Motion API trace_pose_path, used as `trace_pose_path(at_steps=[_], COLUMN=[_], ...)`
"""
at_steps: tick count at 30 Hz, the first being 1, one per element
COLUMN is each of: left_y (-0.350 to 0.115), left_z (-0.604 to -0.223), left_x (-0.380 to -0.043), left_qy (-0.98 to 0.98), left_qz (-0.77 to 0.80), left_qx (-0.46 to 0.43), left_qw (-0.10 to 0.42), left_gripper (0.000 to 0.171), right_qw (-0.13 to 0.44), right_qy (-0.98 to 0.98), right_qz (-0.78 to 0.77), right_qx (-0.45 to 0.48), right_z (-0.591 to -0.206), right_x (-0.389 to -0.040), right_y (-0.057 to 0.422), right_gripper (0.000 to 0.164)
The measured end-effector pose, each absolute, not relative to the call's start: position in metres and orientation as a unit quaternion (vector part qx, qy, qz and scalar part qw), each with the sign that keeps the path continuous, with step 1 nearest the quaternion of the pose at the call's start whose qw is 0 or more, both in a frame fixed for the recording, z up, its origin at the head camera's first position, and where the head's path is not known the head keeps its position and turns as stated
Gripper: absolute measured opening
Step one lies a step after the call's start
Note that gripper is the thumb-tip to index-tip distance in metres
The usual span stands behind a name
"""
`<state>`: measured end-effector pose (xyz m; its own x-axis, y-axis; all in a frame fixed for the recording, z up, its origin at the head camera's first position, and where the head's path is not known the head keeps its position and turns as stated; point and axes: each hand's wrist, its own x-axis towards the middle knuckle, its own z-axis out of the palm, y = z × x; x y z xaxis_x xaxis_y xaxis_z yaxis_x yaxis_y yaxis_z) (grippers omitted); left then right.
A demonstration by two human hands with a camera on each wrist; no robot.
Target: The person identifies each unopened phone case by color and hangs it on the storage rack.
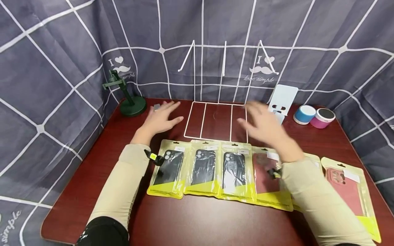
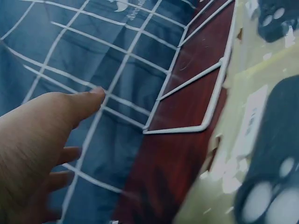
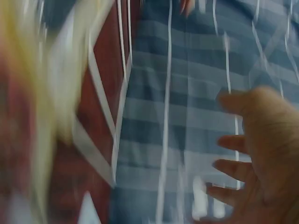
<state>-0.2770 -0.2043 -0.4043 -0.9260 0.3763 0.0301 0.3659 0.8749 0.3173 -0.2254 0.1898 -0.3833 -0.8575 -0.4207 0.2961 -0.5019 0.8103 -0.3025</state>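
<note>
A white wire display rack [image 1: 215, 139] stands at the back of the table, three prongs jutting from its upright part. My left hand [image 1: 160, 119] hovers left of its base, fingers spread and holding nothing. On the other side my right hand [image 1: 265, 125], blurred, has its fingers extended and nothing in its grasp. Below the hands lies a row of packaged phone cases. Three are dark: a left one [image 1: 170, 167], a middle one [image 1: 204, 167] and another dark case [image 1: 234, 169]. Farther right lie a pinkish case [image 1: 264, 176], partly behind my right arm, and a red case [image 1: 344, 191].
A green stand [image 1: 133, 106] is at the back left. Right of the rack stand a white phone holder [image 1: 284, 97], a blue round speaker [image 1: 304, 115] and a pink one [image 1: 322, 118]. A grey gridded cloth [image 1: 141, 27] hangs behind the reddish-brown table [image 1: 184, 218].
</note>
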Motion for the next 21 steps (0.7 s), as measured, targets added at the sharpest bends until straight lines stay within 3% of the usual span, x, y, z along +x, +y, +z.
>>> trace_pose_path(at_steps=[3, 6, 12, 16, 21], left_y=[-0.195, -0.185, -0.173, -0.183, -0.206], left_z=[-0.426, -0.451, -0.479, -0.481, -0.479], left_x=[-0.287, -0.294, -0.303, -0.3, -0.292], left_qy=[0.942, 0.927, 0.914, 0.905, 0.894], left_qz=[0.232, 0.271, 0.292, 0.33, 0.356], left_qx=[0.237, 0.248, 0.272, 0.257, 0.255], left_qw=[0.052, 0.07, 0.07, 0.079, 0.09], left_gripper=[0.067, 0.063, 0.056, 0.055, 0.054], right_qw=[0.021, -0.062, -0.12, -0.104, -0.06], right_qy=[-0.905, -0.89, -0.922, -0.917, -0.883], right_qz=[0.249, 0.235, 0.167, 0.215, 0.388], right_qx=[0.344, 0.387, 0.328, 0.319, 0.259], right_z=[-0.395, -0.41, -0.433, -0.439, -0.411], right_x=[-0.218, -0.214, -0.228, -0.229, -0.205], right_y=[0.123, 0.06, 0.006, 0.005, 0.022], right_gripper=[0.05, 0.048, 0.032, 0.023, 0.014])
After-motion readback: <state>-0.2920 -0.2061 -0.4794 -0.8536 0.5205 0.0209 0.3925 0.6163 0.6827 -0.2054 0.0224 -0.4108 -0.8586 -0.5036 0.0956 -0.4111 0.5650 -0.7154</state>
